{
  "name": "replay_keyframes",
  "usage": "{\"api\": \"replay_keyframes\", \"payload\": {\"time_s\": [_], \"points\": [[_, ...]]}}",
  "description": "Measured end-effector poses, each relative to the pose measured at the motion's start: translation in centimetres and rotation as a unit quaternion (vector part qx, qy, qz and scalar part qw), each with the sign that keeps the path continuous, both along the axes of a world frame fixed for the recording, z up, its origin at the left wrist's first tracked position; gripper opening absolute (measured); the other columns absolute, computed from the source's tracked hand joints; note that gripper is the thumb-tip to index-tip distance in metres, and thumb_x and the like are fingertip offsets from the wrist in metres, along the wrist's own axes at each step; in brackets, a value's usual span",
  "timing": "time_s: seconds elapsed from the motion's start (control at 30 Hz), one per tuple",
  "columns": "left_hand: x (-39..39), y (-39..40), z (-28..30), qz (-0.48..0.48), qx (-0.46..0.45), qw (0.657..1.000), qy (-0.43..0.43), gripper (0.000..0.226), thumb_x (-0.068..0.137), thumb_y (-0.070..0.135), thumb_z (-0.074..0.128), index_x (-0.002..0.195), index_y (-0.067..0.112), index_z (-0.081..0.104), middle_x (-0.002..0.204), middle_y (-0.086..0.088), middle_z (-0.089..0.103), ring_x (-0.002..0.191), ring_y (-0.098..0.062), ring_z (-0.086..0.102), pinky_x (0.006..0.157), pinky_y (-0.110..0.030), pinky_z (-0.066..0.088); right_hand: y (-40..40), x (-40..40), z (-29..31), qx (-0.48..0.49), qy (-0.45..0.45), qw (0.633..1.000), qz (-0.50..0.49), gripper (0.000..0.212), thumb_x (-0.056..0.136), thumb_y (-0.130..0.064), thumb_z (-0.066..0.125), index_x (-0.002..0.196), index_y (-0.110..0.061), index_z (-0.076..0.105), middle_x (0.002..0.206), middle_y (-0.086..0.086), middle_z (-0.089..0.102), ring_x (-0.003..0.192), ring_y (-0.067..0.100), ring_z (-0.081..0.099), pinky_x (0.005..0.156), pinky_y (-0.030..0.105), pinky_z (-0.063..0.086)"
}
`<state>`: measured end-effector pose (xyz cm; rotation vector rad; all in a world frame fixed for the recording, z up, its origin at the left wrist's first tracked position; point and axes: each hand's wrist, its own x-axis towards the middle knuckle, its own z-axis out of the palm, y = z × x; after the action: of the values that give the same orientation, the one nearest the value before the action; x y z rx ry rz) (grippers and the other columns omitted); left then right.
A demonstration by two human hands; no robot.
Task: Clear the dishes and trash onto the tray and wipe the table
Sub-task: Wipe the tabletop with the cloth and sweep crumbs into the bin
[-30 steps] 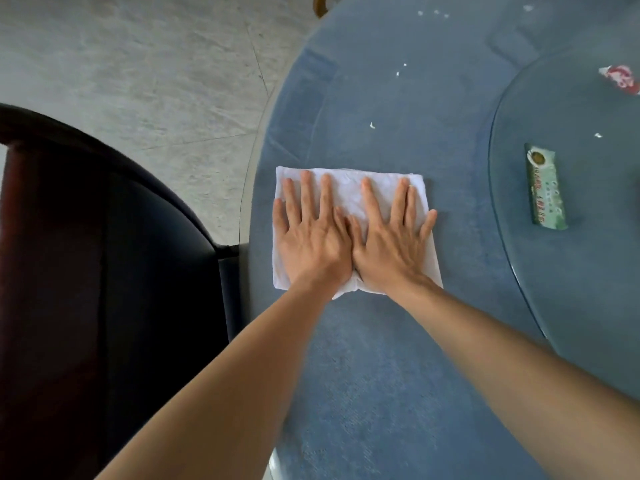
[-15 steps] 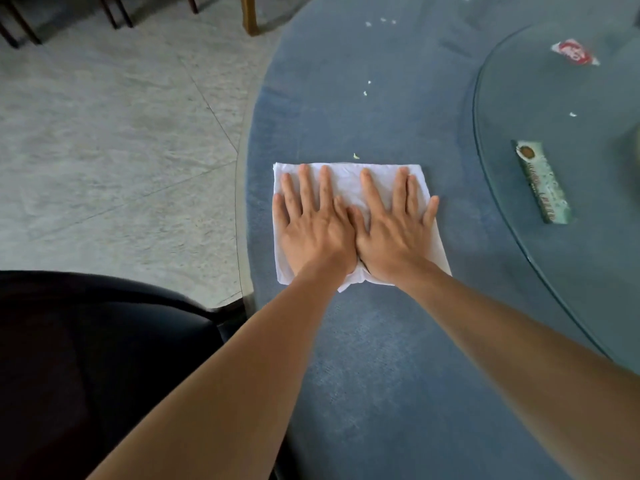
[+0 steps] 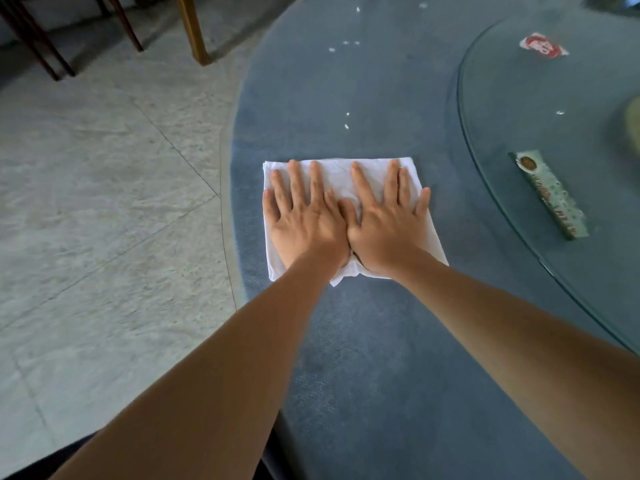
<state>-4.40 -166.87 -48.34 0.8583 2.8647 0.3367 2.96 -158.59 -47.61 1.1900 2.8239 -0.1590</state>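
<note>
Item: white cloth (image 3: 346,174), flat on blue worktop (image 3: 381,341) near its edge. My left hand (image 3: 304,223) and right hand (image 3: 384,226): grip spread, palms pressing. Best practice: keep even pressure, sweep toward crumbs (image 3: 346,126) ahead.

Cloth: the cloth (image 3: 346,181) lies flat on the tabletop (image 3: 381,341), near its left edge, and we see floor (image 3: 104,202) to the left of that edge.
Hands: our left hand (image 3: 304,223) and right hand (image 3: 388,226) lie side by side on the cloth, thumbs touching, fingers pointing away from us.
Crumbs: crumbs (image 3: 346,121) sit on the tabletop beyond the cloth.
Glass turntable: the glass turntable (image 3: 519,109) rests on the tabletop to the right of the cloth.
Packet: a long packet (image 3: 547,194) lies on the turntable, right of our right hand.
Wrapper: a wrapper (image 3: 542,46) lies on the turntable, farther away than the packet.
Chair legs: chair legs (image 3: 194,32) stand on the floor at the far left.
</note>
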Motion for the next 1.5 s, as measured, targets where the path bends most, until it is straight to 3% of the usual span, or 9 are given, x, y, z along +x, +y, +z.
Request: {"api": "replay_keyframes", "payload": {"time_s": [0.5, 1.5], "points": [[-9.7, 5.1, -0.1, -0.067, -0.019, 0.998, 0.004, 0.063, 0.102, 0.050, 0.003, 0.159, 0.029, -0.013, 0.167, -0.001, -0.019, 0.153, -0.025, -0.021, 0.123, -0.044, -0.013, 4.1, -8.9, 0.1, -0.010, -0.011, 0.997, -0.072, 0.063, 0.103, -0.061, 0.007, 0.161, -0.043, -0.008, 0.171, 0.016, -0.016, 0.158, 0.027, -0.018, 0.122, 0.061, -0.007], [-24.8, 18.5, -0.1, -0.216, 0.017, 0.976, 0.018, 0.058, 0.105, 0.046, 0.006, 0.159, 0.031, -0.009, 0.169, 0.001, -0.013, 0.154, -0.024, -0.018, 0.124, -0.044, -0.012, 14.5, -21.7, -0.1, -0.003, 0.043, 0.973, -0.227, 0.064, 0.102, -0.063, 0.016, 0.162, -0.046, 0.001, 0.171, 0.017, -0.009, 0.158, 0.028, -0.013, 0.124, 0.059, -0.007]]}}
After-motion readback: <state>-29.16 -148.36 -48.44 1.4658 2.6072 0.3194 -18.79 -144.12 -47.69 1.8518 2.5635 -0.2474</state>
